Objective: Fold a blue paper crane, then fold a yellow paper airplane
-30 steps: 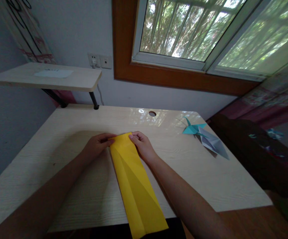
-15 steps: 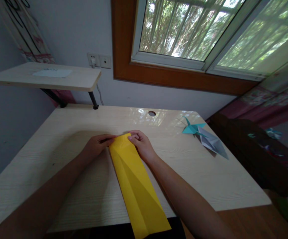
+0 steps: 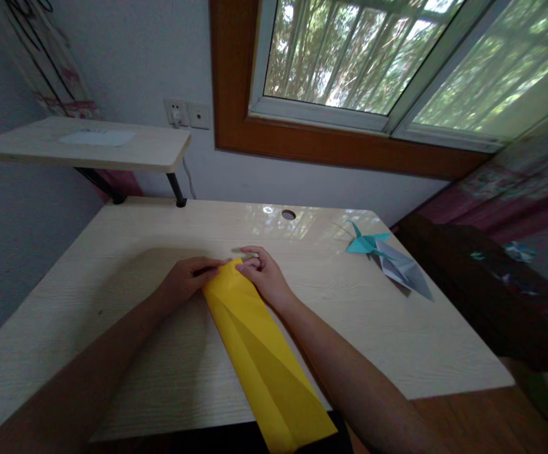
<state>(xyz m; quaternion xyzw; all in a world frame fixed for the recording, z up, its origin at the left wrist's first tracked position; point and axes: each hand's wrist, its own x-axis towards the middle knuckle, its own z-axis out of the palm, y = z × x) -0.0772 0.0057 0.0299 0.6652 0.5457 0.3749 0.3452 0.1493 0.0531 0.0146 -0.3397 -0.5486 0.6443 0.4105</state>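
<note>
A long folded sheet of yellow paper (image 3: 259, 353) slants across the desk, its near end reaching past the front edge. Creases run lengthwise along it. My left hand (image 3: 191, 277) pinches the far left corner between thumb and fingers. At the far right corner, my right hand (image 3: 262, 271) grips the paper with thumb and bent fingers, the index finger lifted away. What the fingertips do behind the paper is hidden.
On the right of the pale wooden desk (image 3: 151, 359) lie a teal folded-paper bird (image 3: 366, 243) and a grey folded-paper boat (image 3: 405, 272). A raised shelf (image 3: 160, 151) at the back left bears a white paper (image 3: 98, 137). A cable hole (image 3: 288, 215) is near the back edge.
The paper's far end has shifted slightly left and its near end slightly right. My right index finger has lifted off the paper's far edge.
</note>
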